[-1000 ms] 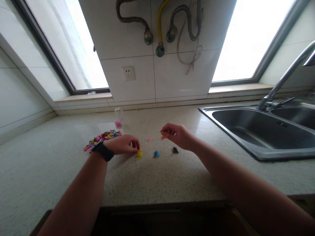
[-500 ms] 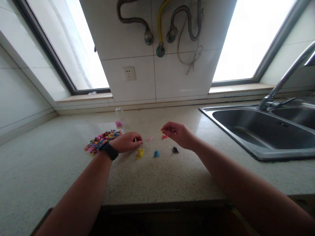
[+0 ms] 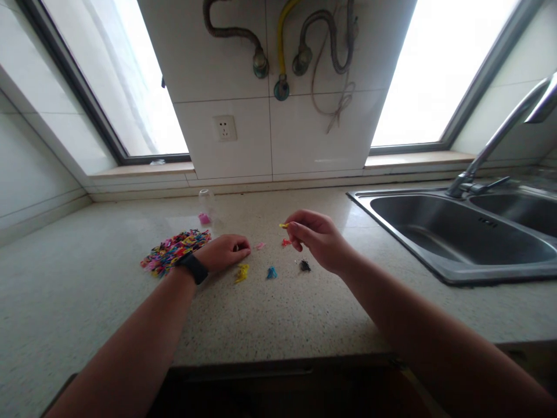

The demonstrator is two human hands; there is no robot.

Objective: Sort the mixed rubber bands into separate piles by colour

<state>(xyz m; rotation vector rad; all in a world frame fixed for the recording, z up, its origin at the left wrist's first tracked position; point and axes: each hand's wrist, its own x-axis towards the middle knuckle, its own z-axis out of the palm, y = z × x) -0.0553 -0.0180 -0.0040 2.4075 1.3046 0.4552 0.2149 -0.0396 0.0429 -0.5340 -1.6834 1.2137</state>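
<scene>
Leftmost on the counter (image 3: 243, 325) lies a mixed pile (image 3: 172, 249) of tiny coloured pieces, its near right edge hidden behind the watch (image 3: 194, 268) and left wrist. Just behind it stands a clear container (image 3: 206, 201), its outline faint against the pale surface; a pink item (image 3: 204, 219) shows at its base, whether inside or in front being impossible to tell. The left hand (image 3: 226, 252) rests low beside the pile, fingers curled toward the counter, and whether they pinch anything cannot be seen. Near its fingertips lies a yellow cluster (image 3: 242, 273), then a few pink bits (image 3: 260, 246) and, nearer the counter's front edge, a blue cluster (image 3: 271, 272). The right hand (image 3: 290, 225) has its fingers pinched on a yellow piece (image 3: 282, 225), mostly covered by the fingertips and held above the red bits (image 3: 285, 242), which the hand adjoins in view. A black cluster (image 3: 305, 266) lies below that hand, its separate pieces too small to distinguish. Farther right is a metal sink (image 3: 429, 223), cut off by the frame, as is the faucet (image 3: 500, 136).
</scene>
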